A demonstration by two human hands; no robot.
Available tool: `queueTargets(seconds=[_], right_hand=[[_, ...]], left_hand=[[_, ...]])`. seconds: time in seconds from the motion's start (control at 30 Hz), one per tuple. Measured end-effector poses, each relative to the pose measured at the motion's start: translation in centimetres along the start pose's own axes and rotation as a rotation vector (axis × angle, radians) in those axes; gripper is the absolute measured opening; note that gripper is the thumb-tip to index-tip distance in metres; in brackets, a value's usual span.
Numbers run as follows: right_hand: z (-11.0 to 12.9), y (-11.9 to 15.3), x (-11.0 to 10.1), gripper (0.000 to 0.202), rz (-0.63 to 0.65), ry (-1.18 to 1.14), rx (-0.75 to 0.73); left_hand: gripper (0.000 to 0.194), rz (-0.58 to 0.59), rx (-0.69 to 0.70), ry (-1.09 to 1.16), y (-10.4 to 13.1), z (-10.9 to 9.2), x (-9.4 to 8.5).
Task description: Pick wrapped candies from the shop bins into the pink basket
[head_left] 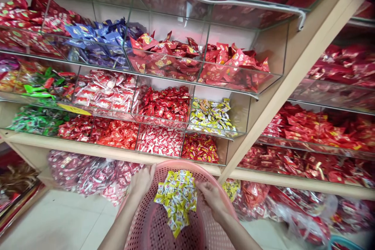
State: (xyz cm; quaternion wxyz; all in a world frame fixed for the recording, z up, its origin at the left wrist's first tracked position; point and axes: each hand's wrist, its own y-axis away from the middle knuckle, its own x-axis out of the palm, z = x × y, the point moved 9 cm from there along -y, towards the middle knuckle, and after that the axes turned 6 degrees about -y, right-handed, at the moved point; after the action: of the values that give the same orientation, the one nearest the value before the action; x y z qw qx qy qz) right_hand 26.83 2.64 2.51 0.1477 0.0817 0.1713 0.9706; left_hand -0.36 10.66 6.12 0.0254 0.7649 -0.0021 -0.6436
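A pink perforated basket (215, 224) is at the bottom centre, in front of the candy shelves. Yellow and white wrapped candies (178, 199) lie in a heap inside it. My left hand (142, 179) is closed on the basket's left rim. Over the right part of the basket, my right hand (210, 195) has its fingers bent beside the heap's right edge; whether they pinch a candy is too small to tell. Similar yellow and white candies (212, 115) fill a clear compartment above the basket.
Glass-fronted shelves hold red candies (165, 103), blue packets (102, 41) and green candies (38, 120). A slanting wooden post (281, 97) divides the shelves. Bagged candies (88, 172) lie below on the left. A blue-rimmed container (345, 240) is at the lower right.
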Motion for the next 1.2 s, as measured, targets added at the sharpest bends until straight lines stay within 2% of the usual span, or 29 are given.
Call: queueTargets(seconds=[0.07, 0.13, 0.23, 0.33, 0.43, 0.53, 0.63, 0.73, 0.87, 1.2], right_hand=[[4.7, 0.9, 1.1, 0.04, 0.063, 0.096, -0.232], [10.3, 2.4, 2.7, 0.037, 0.162, 0.187, -0.463], [18.8, 4.4, 4.3, 0.03, 0.246, 0.349, -0.702], [26.6, 5.1, 4.0, 0.027, 0.193, 0.474, -0.933], [31.3, 3.2, 3.3, 0.025, 0.131, 0.573, -1.029], [32.3, -0.7, 3.3, 0.024, 0.193, 0.723, -0.961], [30.7, -4.7, 3.2, 0.025, 0.314, 0.789, -0.762], [29.1, -7.0, 2.5, 0.029, 0.362, 0.766, -0.617], [28.3, -7.6, 1.6, 0.033, 0.349, 0.74, -0.59], [28.0, -7.2, 2.1, 0.034, 0.38, 0.789, -0.553]], left_hand=[[0.059, -0.01, 0.017, -0.003, 0.0, -0.1, -0.1], [0.059, -0.014, 0.019, -0.02, 0.0, -0.1, -0.2], [0.058, -0.012, 0.031, -0.038, 0.0, -0.2, -0.1], [0.058, -0.018, 0.034, -0.021, -0.1, -0.1, 0.0], [0.059, -0.034, 0.021, -0.002, -0.1, 0.0, 0.0], [0.061, -0.042, 0.031, -0.002, 0.0, 0.0, -0.1], [0.062, -0.042, 0.027, 0.003, 0.0, 0.1, 0.0], [0.061, -0.047, 0.023, 0.003, -0.2, 0.2, 0.1], [0.06, -0.034, 0.027, -0.004, -0.3, 0.1, 0.2], [0.062, -0.027, 0.012, -0.014, -0.1, 0.1, 0.1]])
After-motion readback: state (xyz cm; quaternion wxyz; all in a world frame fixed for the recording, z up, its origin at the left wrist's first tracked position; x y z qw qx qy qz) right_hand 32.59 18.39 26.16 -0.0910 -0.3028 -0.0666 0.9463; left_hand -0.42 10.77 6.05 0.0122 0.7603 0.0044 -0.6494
